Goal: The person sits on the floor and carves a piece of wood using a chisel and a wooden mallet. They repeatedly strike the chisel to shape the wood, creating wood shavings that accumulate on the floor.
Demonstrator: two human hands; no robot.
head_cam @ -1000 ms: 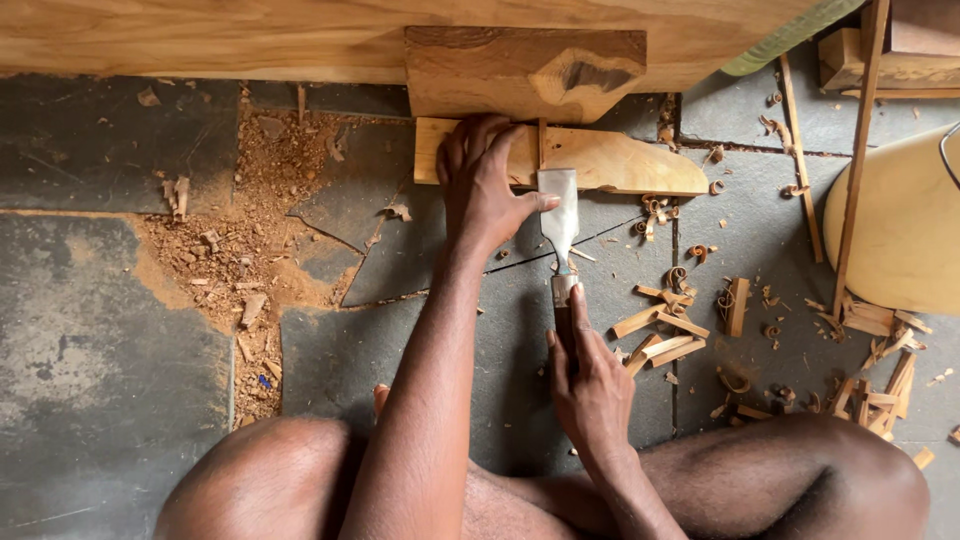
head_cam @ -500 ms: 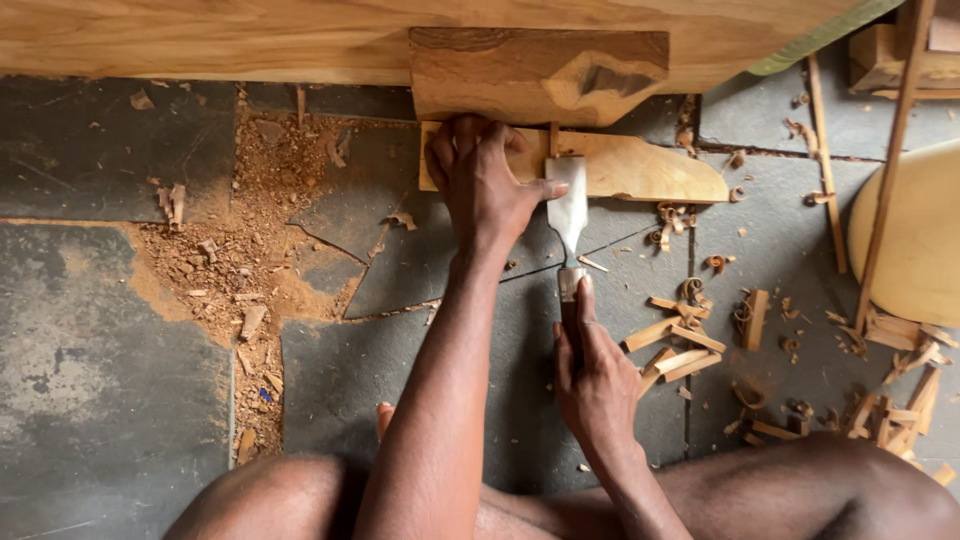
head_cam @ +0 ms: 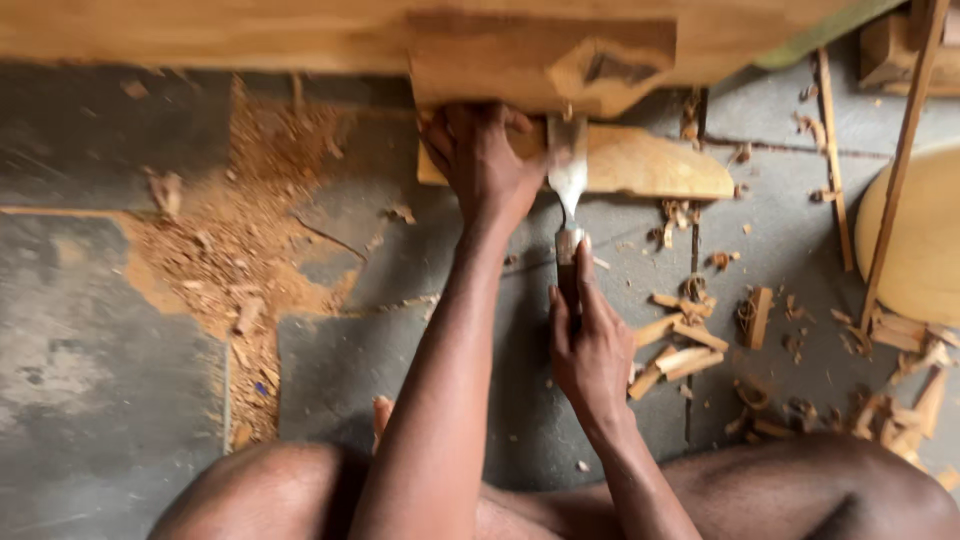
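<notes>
A flat pale wooden piece lies on the stone floor under the edge of a large wooden block. My left hand presses down on the left part of this piece. In my right hand is the dark handle of a chisel. The wide metal blade points away from me and its tip meets the wooden block just right of my left hand. Both forearms reach forward from between my bent knees.
Orange sawdust spreads over the floor to the left. Wood chips and offcuts litter the floor on the right. A thin stick and a round pale wooden disc lie at the right edge.
The chisel has been pushed forward, from the floor in front of the pale piece up to the block's edge. My right hand followed it. The view has shifted closer.
</notes>
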